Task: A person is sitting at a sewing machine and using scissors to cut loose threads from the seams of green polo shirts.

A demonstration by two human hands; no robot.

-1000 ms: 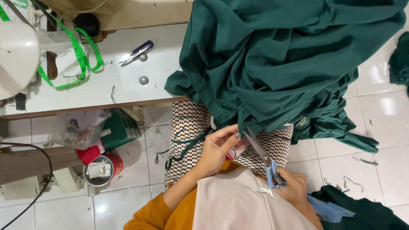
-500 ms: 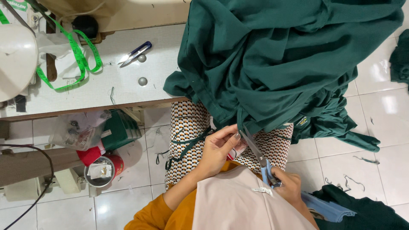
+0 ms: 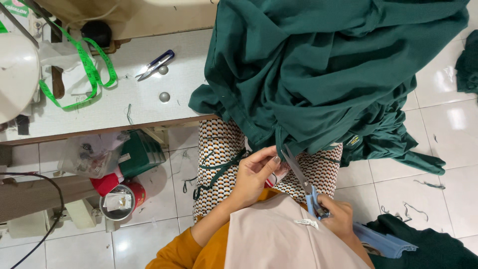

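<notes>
Left hand (image 3: pixel 256 172) pinched the green fabric (image 3: pixel 318 74) hem; right hand (image 3: pixel 336 216) gripped blue-handled scissors (image 3: pixel 302 184), blades slightly apart at the edge, over the patterned lap (image 3: pixel 219 149)

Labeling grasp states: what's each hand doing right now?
Left hand: closed, pinching the green fabric edge.
Right hand: closed on the blue-handled scissors.

White table (image 3: pixel 99 107) carries thread snips (image 3: pixel 155 64), green tape measure (image 3: pixel 87 69), green fabric (image 3: pixel 318 69).
</notes>
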